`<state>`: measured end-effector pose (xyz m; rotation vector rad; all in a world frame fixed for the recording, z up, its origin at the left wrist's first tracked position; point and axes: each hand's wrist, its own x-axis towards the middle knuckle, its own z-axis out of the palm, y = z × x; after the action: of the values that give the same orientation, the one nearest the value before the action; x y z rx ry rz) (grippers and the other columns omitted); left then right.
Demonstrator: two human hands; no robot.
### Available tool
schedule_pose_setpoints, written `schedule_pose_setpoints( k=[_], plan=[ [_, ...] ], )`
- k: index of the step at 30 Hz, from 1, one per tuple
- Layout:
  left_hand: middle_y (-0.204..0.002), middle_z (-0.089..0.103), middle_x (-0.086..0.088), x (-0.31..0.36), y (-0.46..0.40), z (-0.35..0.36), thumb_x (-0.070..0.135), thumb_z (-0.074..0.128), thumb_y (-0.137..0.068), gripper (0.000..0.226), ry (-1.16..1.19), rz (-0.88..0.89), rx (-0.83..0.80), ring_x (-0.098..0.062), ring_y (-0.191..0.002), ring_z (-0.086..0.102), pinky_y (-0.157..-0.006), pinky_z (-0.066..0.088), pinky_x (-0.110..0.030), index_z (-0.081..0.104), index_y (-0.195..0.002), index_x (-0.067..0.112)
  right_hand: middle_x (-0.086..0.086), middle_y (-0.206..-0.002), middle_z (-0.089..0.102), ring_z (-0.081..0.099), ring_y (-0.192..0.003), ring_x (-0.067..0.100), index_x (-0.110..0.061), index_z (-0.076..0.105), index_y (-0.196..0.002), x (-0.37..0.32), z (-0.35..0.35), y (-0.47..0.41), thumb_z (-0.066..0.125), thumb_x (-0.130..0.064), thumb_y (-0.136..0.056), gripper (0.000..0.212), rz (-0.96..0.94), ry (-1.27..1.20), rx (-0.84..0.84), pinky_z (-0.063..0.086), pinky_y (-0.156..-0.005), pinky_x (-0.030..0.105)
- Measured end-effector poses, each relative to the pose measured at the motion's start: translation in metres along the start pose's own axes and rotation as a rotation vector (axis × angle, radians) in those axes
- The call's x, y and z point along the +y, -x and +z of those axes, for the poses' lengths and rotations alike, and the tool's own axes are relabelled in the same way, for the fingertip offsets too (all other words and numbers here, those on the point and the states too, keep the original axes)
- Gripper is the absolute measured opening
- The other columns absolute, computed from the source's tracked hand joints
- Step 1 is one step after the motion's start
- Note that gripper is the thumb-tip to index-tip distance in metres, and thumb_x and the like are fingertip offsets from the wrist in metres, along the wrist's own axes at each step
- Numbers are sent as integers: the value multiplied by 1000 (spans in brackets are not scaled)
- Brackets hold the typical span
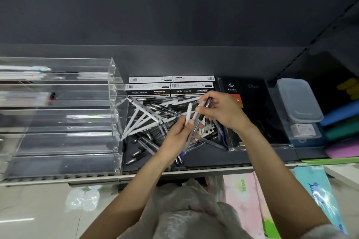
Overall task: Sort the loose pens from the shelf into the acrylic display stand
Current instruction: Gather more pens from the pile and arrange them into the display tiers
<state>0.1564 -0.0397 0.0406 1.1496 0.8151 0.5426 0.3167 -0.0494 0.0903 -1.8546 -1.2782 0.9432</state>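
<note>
Acrylic display stand (58, 118) sits w/ only its top tiers stocked. Just right of it, over the loose pen pile (153, 122), left hand (177, 137) grips a pen bunch (191, 122) while right hand (223, 110) pinches its tips. Prob still gathering; next they go left into a tier.

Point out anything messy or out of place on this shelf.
The loose pens lie in a criss-crossed heap on the shelf beside the acrylic display stand, whose lower tiers look empty.
</note>
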Motion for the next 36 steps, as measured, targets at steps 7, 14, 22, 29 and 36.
schedule_pose_setpoints(
  k=[7,14,22,29,36],
  plan=[
    [-103,69,-4,1,4,6,11,45,-98,25,277,-57,36,-14,-72,70,-60,55,-20,51,-122,10,3,-76,66,61,-60,6,-19,55,-112,6,8,-3,75,-13,-78,40,49,-171,-3,46,-55,16],
    [-107,72,-4,7,9,2,3,47,-94,27,333,-250,-160,-24,-93,70,-80,58,-32,57,-118,9,-3,-84,66,63,-76,3,-26,60,-107,12,4,0,76,-24,-75,36,-31,-95,-134,51,-71,17],
    [-91,74,-6,-3,27,26,3,43,-97,22,586,-208,88,-19,-82,71,-75,59,-32,58,-113,6,-8,-110,56,60,-92,11,-51,37,-133,25,16,16,63,-44,-84,56,-77,-36,-145,50,-82,26],
    [-89,70,-2,9,57,-12,7,38,-100,21,834,174,564,-13,-85,69,-74,57,-27,59,-104,8,0,-93,62,60,-46,19,-27,42,-115,3,65,72,38,-42,-96,25,0,-195,-286,46,-40,28],
    [-113,63,-12,2,92,-48,15,39,-100,32,798,280,680,-20,-111,61,-92,53,-35,47,-126,0,-17,-69,56,49,-58,1,-27,49,-95,-31,161,83,39,-52,-93,26,-82,-388,-116,36,-57,23]
  ],
)
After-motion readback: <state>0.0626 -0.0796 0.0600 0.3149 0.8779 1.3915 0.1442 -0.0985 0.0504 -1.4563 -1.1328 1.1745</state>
